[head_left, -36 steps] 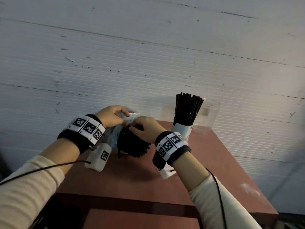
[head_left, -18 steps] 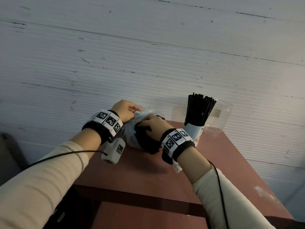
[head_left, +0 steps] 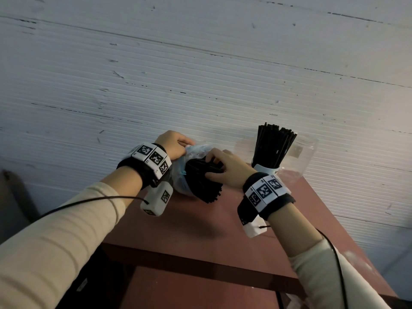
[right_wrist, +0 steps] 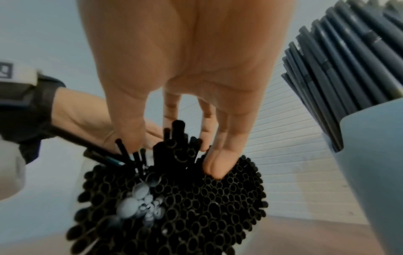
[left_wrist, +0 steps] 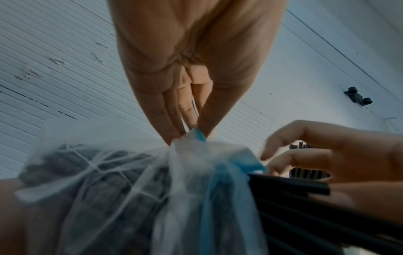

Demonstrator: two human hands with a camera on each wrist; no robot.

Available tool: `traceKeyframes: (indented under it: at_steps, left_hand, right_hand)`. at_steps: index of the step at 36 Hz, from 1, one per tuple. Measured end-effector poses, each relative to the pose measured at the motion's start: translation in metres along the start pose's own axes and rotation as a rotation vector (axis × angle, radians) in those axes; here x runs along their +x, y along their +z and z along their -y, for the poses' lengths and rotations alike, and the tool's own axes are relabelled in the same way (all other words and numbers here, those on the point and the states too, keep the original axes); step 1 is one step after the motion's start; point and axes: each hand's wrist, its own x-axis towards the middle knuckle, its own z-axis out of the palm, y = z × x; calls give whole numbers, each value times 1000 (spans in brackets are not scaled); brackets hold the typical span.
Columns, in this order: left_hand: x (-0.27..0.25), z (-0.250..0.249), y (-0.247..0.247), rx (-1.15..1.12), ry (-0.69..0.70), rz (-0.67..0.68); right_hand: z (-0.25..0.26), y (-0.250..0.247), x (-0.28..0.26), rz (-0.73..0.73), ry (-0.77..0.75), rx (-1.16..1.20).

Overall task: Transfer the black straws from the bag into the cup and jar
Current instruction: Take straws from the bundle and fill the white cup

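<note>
A clear plastic bag with a blue strip lies tilted on the red-brown table, its open mouth facing me. My left hand pinches the bag's bunched edge between thumb and fingers. A thick bundle of black straws sticks out of the bag. My right hand digs into the bundle, thumb and fingers curled round a small clump of straws raised above the others. To the right stands a white cup full of black straws. Behind it is a clear jar.
A white ribbed wall runs close behind the table's far edge. The cup stands just right of my right hand. The table's near edge drops to a lower red-brown surface.
My right hand's fingers have worked into the bundle and closed round a clump of straws. My left hand keeps its pinch on the bag. Both hands sit farther right in the view.
</note>
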Motion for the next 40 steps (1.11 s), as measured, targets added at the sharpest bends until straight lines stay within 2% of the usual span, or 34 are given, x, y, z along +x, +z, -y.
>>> traceKeyframes:
  at_steps: [5,12,15,20,28,35,40]
  left_hand:
    - [1,-5,5,19,31,-44]
    - [2,-12,8,-17,65,-120]
    - [3,-7,11,-18,62,-93]
    - [2,-4,16,-22,69,-61]
    - [3,-4,15,-25,68,-10]
    - [-3,1,17,43,115,61]
    - [-15,-15,23,200,287,-59]
  right_hand:
    - [8,16,9,0,7,-57]
    - [4,12,23,-198,26,-73]
    - [-2,13,23,-217,24,-39]
    - [-6,18,19,-288,-67,-6]
    - [-9,11,15,-351,-70,33]
    - [-18,0,-14,-418,-78,101]
    - [-29,-16,-36,-423,-81,77]
